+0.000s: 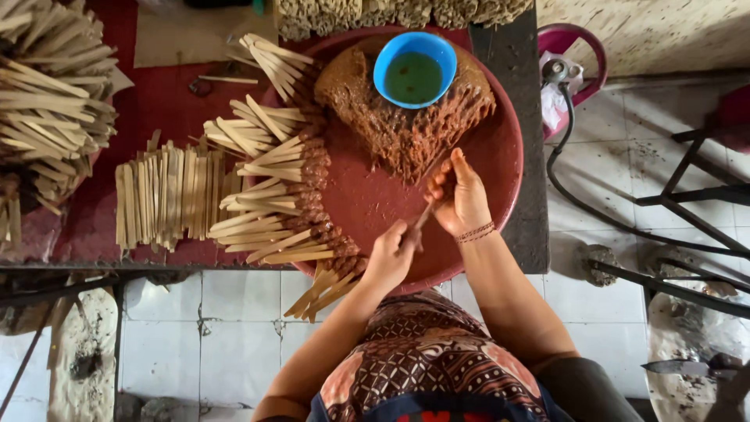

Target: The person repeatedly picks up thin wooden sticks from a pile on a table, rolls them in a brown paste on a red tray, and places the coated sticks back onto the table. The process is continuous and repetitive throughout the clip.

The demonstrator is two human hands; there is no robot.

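Red covering lies over the worktop (156,101), which carries every item in the work area. A large round reddish-brown tray (500,148) rests on the right part of it, its near rim overhanging the worktop edge above the white tiled floor (234,328).

On the far half of the tray lies a wide mound of brown paste (391,125). A blue bowl (415,69) holding green liquid sits on top of the mound. Along the left rim of the tray, finished skewers (297,195) lie fanned in a curve, their coated ends on the tray and their bare wooden ends pointing left, off the rim.

Left of the tray, a flat row of bare wooden sticks (168,195) lies on the red covering. A larger heap of sticks (47,94) occupies the far left corner, and more bundles line the far edge.

Both of the person's hands work over the near centre of the tray. The left hand (391,254) is closed around the lower end of a thin stick (423,216), gripping it. The right hand (459,195), with a beaded bracelet (476,232) at the wrist, is partly open: its fingers are extended toward the mound, and the thumb side meets the upper end of the stick. Whether paste is pressed in the right hand cannot be told.
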